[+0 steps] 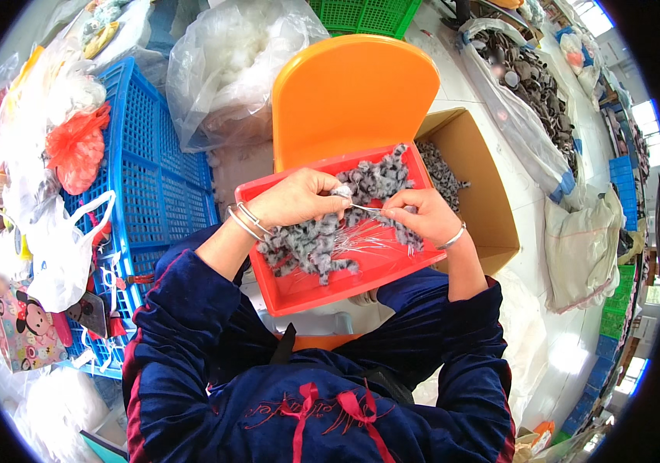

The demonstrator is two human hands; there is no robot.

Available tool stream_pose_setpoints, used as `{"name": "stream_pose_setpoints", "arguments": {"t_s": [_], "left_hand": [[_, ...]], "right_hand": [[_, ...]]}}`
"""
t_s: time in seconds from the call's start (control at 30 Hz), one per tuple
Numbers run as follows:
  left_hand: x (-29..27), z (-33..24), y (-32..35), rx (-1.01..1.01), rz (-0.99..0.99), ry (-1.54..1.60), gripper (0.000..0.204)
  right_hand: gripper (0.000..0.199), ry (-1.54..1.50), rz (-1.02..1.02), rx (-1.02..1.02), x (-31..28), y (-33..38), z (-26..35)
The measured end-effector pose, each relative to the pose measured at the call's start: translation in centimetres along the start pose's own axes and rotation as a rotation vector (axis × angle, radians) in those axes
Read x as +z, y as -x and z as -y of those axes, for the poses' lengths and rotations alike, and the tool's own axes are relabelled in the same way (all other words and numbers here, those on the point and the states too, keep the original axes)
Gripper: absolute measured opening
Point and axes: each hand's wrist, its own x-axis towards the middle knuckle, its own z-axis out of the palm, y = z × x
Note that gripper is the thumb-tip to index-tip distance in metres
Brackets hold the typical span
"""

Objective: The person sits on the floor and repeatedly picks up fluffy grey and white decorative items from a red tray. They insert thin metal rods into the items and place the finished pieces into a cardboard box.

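Over a red tray (295,295), which rests above my lap, both hands work close together. My left hand (299,202) is closed in a pinch on a small grey fluffy piece (343,190). From that piece a thin white wire (365,207) runs across to my right hand (426,217), whose thumb and fingers pinch its other end. Mottled grey fluffy pieces (303,248) lie heaped in the tray below and behind my hands. Loose thin white wires (361,239) are spread among them, partly under my right hand.
An orange chair (353,100) faces me, its back rising behind the tray. To its right, an open cardboard box (488,185) holds more grey pieces. A blue plastic crate (164,154) stands left, beside a clear bag of white stuffing (241,69). Far right lies a white sack (585,251).
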Motion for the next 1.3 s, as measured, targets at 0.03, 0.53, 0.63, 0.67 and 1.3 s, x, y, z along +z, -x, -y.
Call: {"name": "stream_pose_setpoints", "arguments": {"t_s": [0.03, 0.53, 0.63, 0.67, 1.3], "left_hand": [[0.1, -0.1, 0.0, -0.003, -0.005, -0.016, 0.018], [0.9, -0.4, -0.1, 0.073, -0.031, 0.182, 0.031], [0.6, -0.3, -0.3, 0.128, -0.119, 0.395, 0.029], [0.3, -0.3, -0.4, 0.168, -0.153, 0.47, 0.028], [0.4, -1.8, -0.1, 0.271, -0.398, 0.631, 0.018]], "right_hand": [[0.011, -0.004, 0.014, 0.017, 0.3, -0.1, -0.3], [0.01, -0.056, -0.131, -0.098, 2.8, -1.0, 1.2], [0.019, -0.165, -0.155, -0.011, 3.5, -1.3, 2.5], [0.019, -0.275, -0.119, 0.031, 3.7, -1.4, 2.6], [0.021, -0.698, 0.015, 0.094, 4.6, -1.6, 2.9]]}}
